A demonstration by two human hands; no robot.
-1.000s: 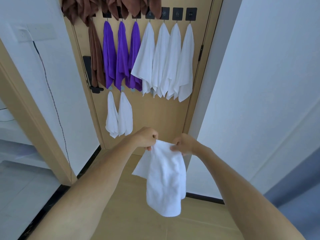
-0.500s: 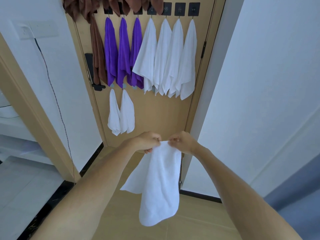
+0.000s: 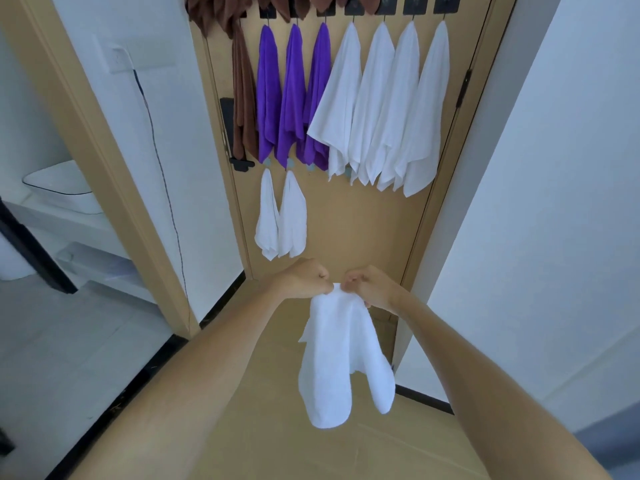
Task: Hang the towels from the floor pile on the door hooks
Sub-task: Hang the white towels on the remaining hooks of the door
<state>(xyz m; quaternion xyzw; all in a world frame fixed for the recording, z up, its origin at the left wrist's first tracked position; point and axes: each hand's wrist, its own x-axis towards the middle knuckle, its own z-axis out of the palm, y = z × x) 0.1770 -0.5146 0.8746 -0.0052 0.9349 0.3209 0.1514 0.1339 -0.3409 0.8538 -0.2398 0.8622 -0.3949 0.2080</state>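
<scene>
- Hanging from both hands, a white towel (image 3: 341, 362) of soft, nubby terry droops in two rounded lobes in front of the lower door (image 3: 367, 230).
- Left hand (image 3: 304, 278) has its fingers curled tight, pinching the towel's top edge; right hand (image 3: 372, 285) pinches the same edge just beside it, the knuckles nearly touching.
- The door is a flat, tan wood-look panel in a matching frame.
- Along its top runs a row of square black hooks (image 3: 414, 3); brown towels (image 3: 242, 98), plush and bunched, hang at the left end.
- Below those, three purple towels (image 3: 292, 95) hang in narrow, fleecy folds, side by side and touching.
- To their right, four white towels (image 3: 384, 109) fan out in overlapping pointed drapes.
- Lower on the door, two small white towels (image 3: 280, 216) hang close together, just above the left hand.
- A black lever handle (image 3: 239, 161) sits at the door's left edge, partly behind the brown cloth.
- A thin dark cord (image 3: 162, 174) trails down the white wall from a socket plate (image 3: 117, 58).
- The floor (image 3: 263, 438) beneath the arms is smooth and tan.
</scene>
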